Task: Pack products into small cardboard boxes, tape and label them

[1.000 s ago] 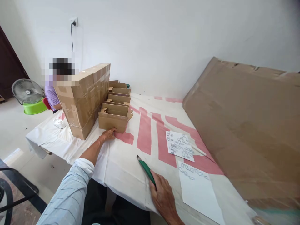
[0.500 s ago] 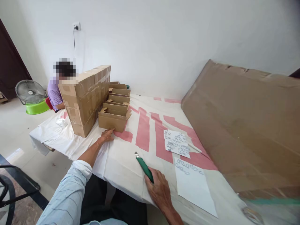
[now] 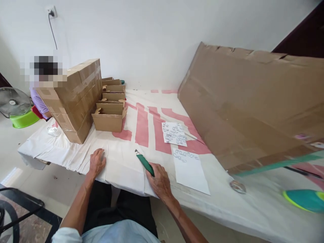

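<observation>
My right hand [image 3: 159,182] rests on the table's near edge, closed around a green utility knife [image 3: 144,162] whose blade points away to the left. Flat on the white cloth [image 3: 121,168] lies my left hand [image 3: 96,162], fingers stretched out and holding nothing. It sits well short of a small open cardboard box [image 3: 108,119], the nearest of a row of such boxes. Two white sticker sheets [image 3: 174,133] [image 3: 188,165] lie just right of the knife.
A stack of taped cardboard cartons [image 3: 73,98] stands at the far left, with a seated person [image 3: 40,101] behind it. A large flat cardboard sheet [image 3: 248,104] leans over the right side. A fan [image 3: 12,101], green basin [image 3: 24,119] and teal object [image 3: 303,199] are around.
My left hand has left the small box and drawn back to the near edge of the table. The view has swung to the right; the right hand still holds the knife.
</observation>
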Tool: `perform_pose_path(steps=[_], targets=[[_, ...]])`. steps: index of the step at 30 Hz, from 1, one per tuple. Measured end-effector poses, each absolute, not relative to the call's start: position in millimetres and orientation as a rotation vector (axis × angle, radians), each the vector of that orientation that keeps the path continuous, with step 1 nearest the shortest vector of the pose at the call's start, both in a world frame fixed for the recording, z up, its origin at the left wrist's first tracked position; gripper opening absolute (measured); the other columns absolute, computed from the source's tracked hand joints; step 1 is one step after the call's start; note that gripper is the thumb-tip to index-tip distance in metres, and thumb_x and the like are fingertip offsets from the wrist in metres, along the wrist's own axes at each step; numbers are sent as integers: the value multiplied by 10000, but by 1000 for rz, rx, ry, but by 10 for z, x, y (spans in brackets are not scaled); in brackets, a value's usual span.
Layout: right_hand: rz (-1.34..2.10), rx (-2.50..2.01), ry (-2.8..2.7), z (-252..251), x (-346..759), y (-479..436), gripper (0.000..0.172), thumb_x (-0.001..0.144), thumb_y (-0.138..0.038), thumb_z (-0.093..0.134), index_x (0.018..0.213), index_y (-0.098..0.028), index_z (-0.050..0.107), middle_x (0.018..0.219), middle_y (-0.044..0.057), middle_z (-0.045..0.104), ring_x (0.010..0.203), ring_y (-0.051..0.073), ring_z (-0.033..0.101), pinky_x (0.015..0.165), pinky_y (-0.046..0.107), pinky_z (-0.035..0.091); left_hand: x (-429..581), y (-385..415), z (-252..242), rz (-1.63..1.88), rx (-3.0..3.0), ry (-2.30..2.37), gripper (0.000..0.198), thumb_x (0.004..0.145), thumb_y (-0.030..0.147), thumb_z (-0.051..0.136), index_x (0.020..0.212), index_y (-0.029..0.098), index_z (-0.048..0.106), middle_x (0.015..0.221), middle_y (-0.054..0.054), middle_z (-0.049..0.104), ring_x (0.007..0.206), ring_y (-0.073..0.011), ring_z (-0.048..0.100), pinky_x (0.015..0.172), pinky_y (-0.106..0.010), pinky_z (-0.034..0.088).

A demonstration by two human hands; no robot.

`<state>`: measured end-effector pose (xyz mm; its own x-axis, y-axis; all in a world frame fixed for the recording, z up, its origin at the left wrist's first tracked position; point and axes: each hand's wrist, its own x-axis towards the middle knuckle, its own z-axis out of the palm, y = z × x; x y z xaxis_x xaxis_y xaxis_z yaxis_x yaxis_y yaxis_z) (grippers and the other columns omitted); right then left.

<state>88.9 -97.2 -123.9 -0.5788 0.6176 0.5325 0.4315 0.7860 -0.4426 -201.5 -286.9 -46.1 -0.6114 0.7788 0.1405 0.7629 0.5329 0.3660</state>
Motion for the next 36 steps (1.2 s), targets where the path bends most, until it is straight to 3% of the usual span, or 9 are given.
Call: perform_pose_path(steps=[5, 14, 26, 36], targets=[[383, -794, -2257, -1171, 894, -1001, 296, 991, -300, 526, 1256, -208, 618, 1124, 119, 683, 1022, 299, 598, 902, 430, 478, -1823, -3331, -464, 575, 1302, 2793, 421, 986, 281, 580, 1397, 222, 653, 1594, -147, 575, 1523, -325, 474, 1217, -517, 403], [406, -913, -2290, -988, 794, -950, 347, 934, -179, 554, 1269, -210, 638, 1165, 120, 690, 1065, 301, 589, 901, 407, 463, -2037, -3481, -316, 298, 1248, 2927, 542, 1063, 450, 452, 1496, 156, 592, 1678, -162, 477, 1575, -338, 408, 1229, -542, 388], [408, -891, -2254, -975, 779, -942, 337, 901, -149, 587, 1228, -205, 647, 1117, 101, 683, 1022, 287, 592, 886, 398, 474, -2180, -3591, -244, 168, 1203, 2934, 551, 1055, 467, 409, 1493, 186, 589, 1690, -159, 461, 1574, -323, 414, 1214, -549, 406], [431, -820, -2176, -899, 819, -929, 243, 987, -226, 564, 1206, -209, 667, 1130, 110, 686, 1042, 271, 621, 928, 396, 527, -2177, -3525, -202, 187, 1181, 2940, 471, 1039, 411, 413, 1390, 186, 632, 1635, -169, 521, 1508, -325, 495, 1168, -553, 455]])
